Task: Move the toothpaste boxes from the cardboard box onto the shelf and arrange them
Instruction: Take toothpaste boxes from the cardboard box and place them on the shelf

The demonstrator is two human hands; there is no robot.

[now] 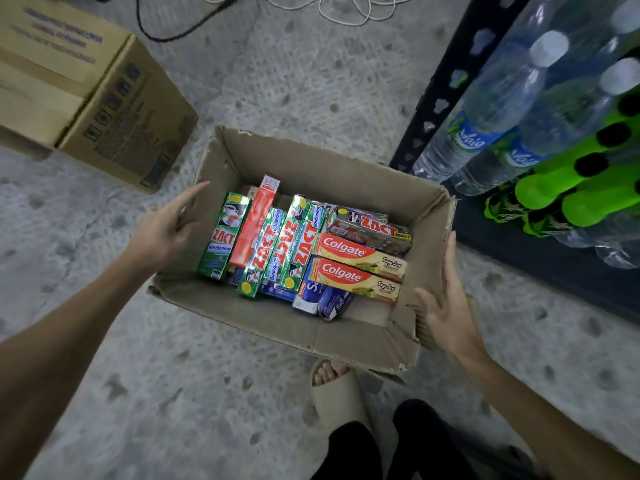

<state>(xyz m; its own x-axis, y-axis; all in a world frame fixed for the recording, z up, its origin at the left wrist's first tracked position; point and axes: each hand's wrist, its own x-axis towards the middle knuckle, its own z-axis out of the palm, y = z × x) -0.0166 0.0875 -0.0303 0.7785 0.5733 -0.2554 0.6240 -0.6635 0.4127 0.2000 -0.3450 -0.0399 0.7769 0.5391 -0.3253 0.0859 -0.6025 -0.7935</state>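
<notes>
Head view shows our left hand and right hand at the left and right walls of the cardboard box on the floor, fingers spread, gripping nothing. We judge the toothpaste boxes inside, loosely stacked, may slide or spill if we lift unevenly. The torn, soft walls could buckle under side pressure. The shelf stands just right; we could knock its water bottles.
</notes>
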